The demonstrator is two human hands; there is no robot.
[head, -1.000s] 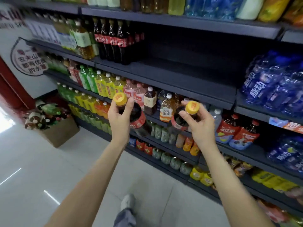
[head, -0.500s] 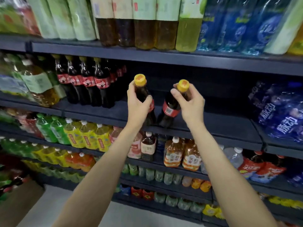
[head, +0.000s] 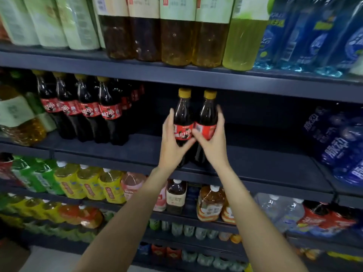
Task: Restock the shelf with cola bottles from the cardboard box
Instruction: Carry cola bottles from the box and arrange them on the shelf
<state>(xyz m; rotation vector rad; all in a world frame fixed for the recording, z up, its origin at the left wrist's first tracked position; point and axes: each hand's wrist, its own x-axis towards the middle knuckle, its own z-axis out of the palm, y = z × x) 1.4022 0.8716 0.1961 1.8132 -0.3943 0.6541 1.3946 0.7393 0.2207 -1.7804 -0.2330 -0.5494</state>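
2 bare forearms reach up from the bottom edge toward a dark shelf (head: 255, 163). The left hand (head: 172, 146) wraps its fingers and thumb around the left cola bottle (head: 183, 122), and the right hand (head: 213, 142) grips the right cola bottle (head: 207, 118) the same way. Both bottles stand upright, touching each other, on the shelf near its front edge, with yellow caps and red labels. Farther back and to the left of these 2 bottles, a row of cola bottles (head: 88, 110) already stands on the same shelf.
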